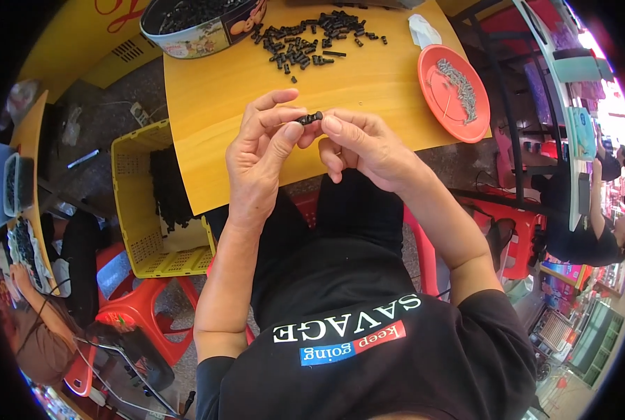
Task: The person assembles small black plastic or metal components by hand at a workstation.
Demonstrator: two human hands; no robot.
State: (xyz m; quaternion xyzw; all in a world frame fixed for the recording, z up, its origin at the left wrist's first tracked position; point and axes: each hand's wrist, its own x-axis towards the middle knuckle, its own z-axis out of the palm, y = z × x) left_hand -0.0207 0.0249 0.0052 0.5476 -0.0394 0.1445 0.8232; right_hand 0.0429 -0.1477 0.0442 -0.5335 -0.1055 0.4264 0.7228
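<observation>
A small black cylindrical part (309, 119) with a narrowed, ridged middle is held up above the near side of the yellow table (270, 147). My left hand (256, 150) pinches one end of it between thumb and fingers, the index finger raised a little. At the other end, the thumb and fingertips of my right hand (372, 143) close on the same part. Beyond my hands lies a loose heap of similar black parts (302, 49). To the right, a red plastic plate (435, 105) bears a pile of small grey metal pieces (459, 87).
An oval tin (193, 43) full of black pieces stands at the table's far left. White crumpled paper (424, 31) lies behind the plate. Left of the table is a yellow crate (134, 210) holding something black. Red stools (144, 308) and other people at work are at both sides.
</observation>
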